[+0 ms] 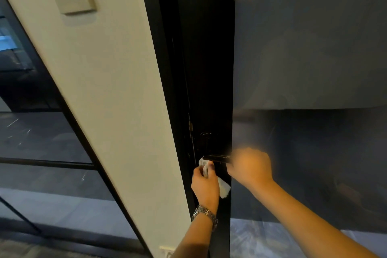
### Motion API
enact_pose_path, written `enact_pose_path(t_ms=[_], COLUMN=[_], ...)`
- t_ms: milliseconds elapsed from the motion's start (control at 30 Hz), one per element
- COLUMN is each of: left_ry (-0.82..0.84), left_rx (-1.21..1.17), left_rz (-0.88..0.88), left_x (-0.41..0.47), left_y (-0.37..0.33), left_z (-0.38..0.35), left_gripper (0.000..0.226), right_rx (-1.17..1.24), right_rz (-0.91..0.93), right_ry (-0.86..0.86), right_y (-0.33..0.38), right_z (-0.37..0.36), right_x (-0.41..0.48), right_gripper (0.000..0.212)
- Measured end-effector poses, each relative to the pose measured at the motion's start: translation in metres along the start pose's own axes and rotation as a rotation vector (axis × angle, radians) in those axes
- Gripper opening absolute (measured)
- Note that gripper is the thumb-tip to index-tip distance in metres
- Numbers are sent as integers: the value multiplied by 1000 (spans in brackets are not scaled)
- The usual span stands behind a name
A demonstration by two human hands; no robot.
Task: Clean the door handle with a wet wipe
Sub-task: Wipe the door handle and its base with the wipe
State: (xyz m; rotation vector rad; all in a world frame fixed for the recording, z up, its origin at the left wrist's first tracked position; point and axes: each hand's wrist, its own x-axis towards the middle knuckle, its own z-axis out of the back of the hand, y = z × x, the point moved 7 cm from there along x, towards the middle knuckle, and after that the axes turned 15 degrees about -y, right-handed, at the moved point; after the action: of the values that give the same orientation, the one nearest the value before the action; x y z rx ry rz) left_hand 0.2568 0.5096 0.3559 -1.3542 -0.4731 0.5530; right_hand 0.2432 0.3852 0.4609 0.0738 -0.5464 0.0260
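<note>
Left hand [204,184] clamps the wipe [223,188] against the handle [215,158] at its 7 o'clock end; blurred right hand [249,166] grips the 3 o'clock end.

The door handle [216,158] is dark and glossy, metal by its look, catching a thin highlight. The wet wipe [223,188] is white, soft, crumpled cloth-like paper. The door [207,69] is smooth black; its glass pane [310,48] gleams. The wristwatch [206,214] has a shiny metal link band. The wall [109,81] is matt cream.
</note>
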Motion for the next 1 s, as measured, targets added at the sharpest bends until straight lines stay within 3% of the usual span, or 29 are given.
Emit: enact_pose_path(t_ms=[100, 167, 333, 467, 600, 800, 867, 1000], left_ry=[67, 95, 110, 105, 119, 309, 331, 80], left_rx=[-157, -218, 92, 209, 322, 478, 475, 303], left_rz=[328, 431, -42, -244, -559, -984, -925, -600], left_x=[1, 3, 11, 8, 5, -14, -11, 13], left_y=[19, 16, -8, -15, -24, -43, -42, -36], left_z=[-9, -9, -2, 2, 3, -21, -20, 0], left_gripper=[19, 15, 22, 19, 26, 16, 20, 32], right_rx=[-4, -3, 8, 4, 10, 9, 13, 17], right_rz=[0, -5, -13, -22, -10, -8, -6, -3], right_ry=[13, 20, -14, -21, -4, 11, 16, 11], right_y=[0, 0, 0, 0, 0, 1, 1, 1], right_z=[0, -1, 2, 2, 2, 3, 2, 1], right_x=[0, 1, 2, 0, 0, 0, 0, 1], right_gripper=[29, 29, 27, 27, 26, 27, 27, 26])
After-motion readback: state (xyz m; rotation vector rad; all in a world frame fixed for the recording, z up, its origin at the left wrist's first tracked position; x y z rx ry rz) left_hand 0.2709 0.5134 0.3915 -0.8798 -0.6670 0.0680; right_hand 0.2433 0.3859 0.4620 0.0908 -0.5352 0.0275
